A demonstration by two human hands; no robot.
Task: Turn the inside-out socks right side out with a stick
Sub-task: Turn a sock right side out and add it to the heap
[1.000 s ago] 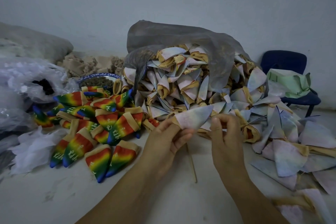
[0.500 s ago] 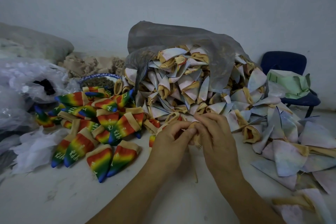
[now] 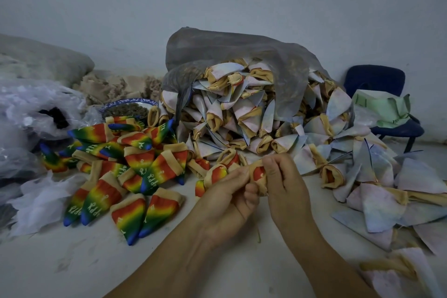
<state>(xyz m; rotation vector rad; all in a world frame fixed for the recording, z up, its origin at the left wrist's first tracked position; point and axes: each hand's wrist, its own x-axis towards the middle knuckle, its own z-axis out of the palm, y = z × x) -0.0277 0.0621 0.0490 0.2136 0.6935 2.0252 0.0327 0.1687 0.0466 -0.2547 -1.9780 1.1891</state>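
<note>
Head view: left hand [image 3: 227, 203] and right hand [image 3: 286, 191] clench their fingers [image 3: 251, 193] on a half-turned sock [image 3: 258, 173], just before the pale inside-out pile [image 3: 242, 113]. Turning seems midway. Next, the cuff needs peeling down the stick [image 3: 258, 237], which is barely visible below.

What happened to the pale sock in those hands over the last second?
The sock, pale and stretched to a point a second ago, is now bunched between the left hand and right hand, its red-orange side showing. Both hands moved together and grip it. The rainbow pile and pale heap stayed put.
</note>
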